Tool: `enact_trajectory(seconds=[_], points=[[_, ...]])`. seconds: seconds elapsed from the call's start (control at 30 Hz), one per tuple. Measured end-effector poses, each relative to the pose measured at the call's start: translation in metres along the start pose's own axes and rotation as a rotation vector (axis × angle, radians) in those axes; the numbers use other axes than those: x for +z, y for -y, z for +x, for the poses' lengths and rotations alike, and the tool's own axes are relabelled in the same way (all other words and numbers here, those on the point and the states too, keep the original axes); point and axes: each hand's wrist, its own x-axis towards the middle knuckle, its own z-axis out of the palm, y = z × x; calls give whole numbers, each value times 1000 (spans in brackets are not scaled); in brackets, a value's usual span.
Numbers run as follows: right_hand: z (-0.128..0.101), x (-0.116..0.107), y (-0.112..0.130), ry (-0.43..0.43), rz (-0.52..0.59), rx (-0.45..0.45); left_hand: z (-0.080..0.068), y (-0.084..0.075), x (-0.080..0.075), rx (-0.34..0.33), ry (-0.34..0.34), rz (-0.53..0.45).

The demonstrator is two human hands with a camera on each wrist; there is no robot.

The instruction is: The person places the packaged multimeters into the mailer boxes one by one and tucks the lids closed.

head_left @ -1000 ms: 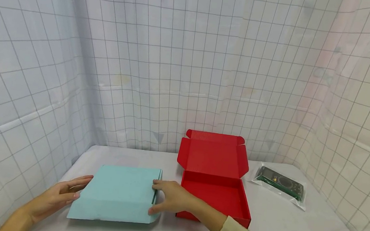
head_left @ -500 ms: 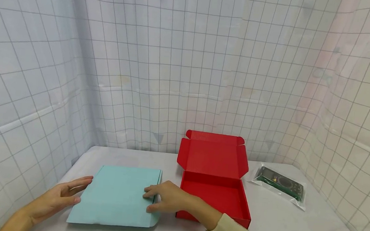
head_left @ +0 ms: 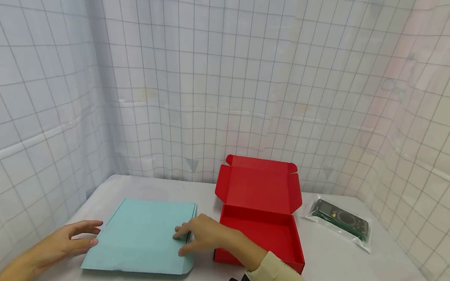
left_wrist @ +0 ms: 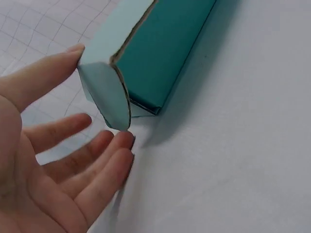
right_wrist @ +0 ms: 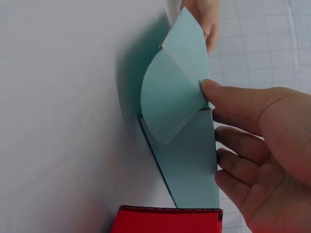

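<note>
A light-blue cardboard mailer box (head_left: 142, 234) lies on the table's left half, its lid folded over. In the left wrist view, the lid's front flap and a small side tab (left_wrist: 108, 92) stand out from the darker front wall (left_wrist: 160, 53). My left hand (head_left: 64, 242) is at the box's left front corner; its thumb touches the lid edge while the other fingers spread loosely below. On the opposite side, my right hand (head_left: 203, 235) rests its fingertips on the lid, with its thumb at the right front corner beside a rounded tab (right_wrist: 167, 102).
Right of the blue box, a red mailer box (head_left: 261, 189) stands with its lid up and its inside visible. A dark multimeter (head_left: 341, 218) in a clear plastic bag lies farther right. White gridded curtain surrounds the table.
The right fingers have shifted left from the lid's edge onto its top, and the lid's front has dropped slightly. My left fingers have drawn back a little from the box's side.
</note>
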Motion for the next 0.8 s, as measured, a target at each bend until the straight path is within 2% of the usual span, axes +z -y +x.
enact_trajectory(seconds=[0.1, 0.3, 0.5, 0.57, 0.73, 0.8], points=[[0, -2, -1, -5, 8, 9, -4, -5, 1, -65, -47, 77], [1, -3, 0, -4, -1, 17, -10, -16, 9, -206, -99, 155], [1, -5, 1, -3, 0, 20, -16, -21, 18, -268, -177, 192], [1, -6, 2, -1, 10, 25, -19, -23, 19, -275, -170, 196], [0, -8, 1, 4, 24, 29, -23, -22, 19, -249, -83, 172], [1, -9, 1, 3, 29, 28, -24, -21, 18, -241, -70, 155]])
